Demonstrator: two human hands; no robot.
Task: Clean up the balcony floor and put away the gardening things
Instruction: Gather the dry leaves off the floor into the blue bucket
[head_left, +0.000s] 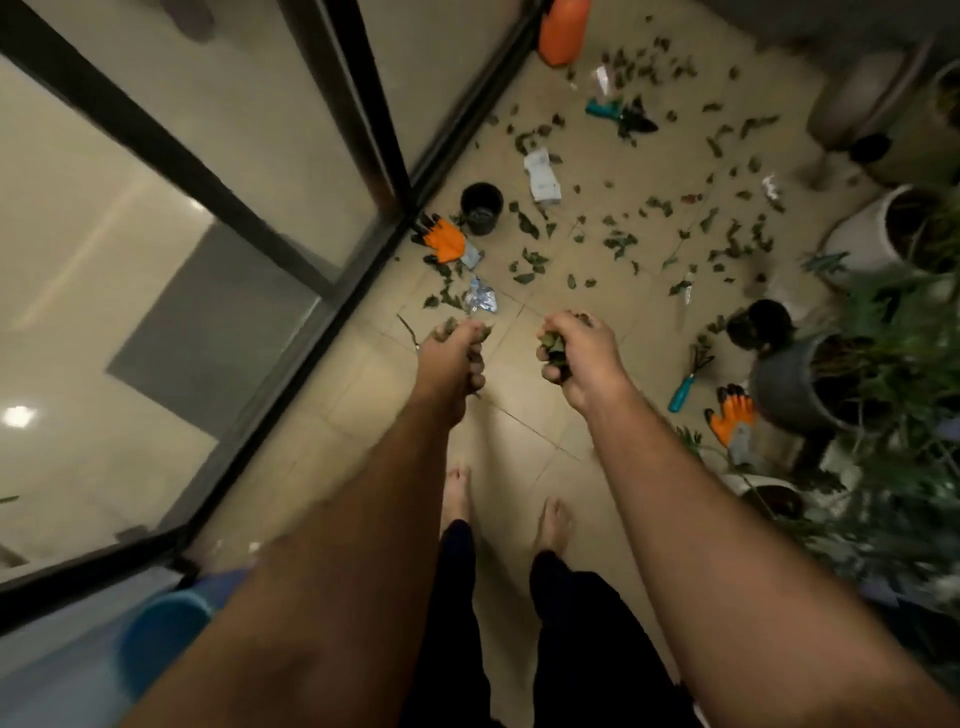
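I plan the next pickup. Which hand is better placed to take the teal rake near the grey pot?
Probably the right hand: the rake lies on its side, near it. The left hand is farther, by the glass door. Both hands already grip leaves, so it must empty first.

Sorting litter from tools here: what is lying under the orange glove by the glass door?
A grey-white packet sticks out from under the orange glove; the rest of it is covered. Leaves lie beside it.
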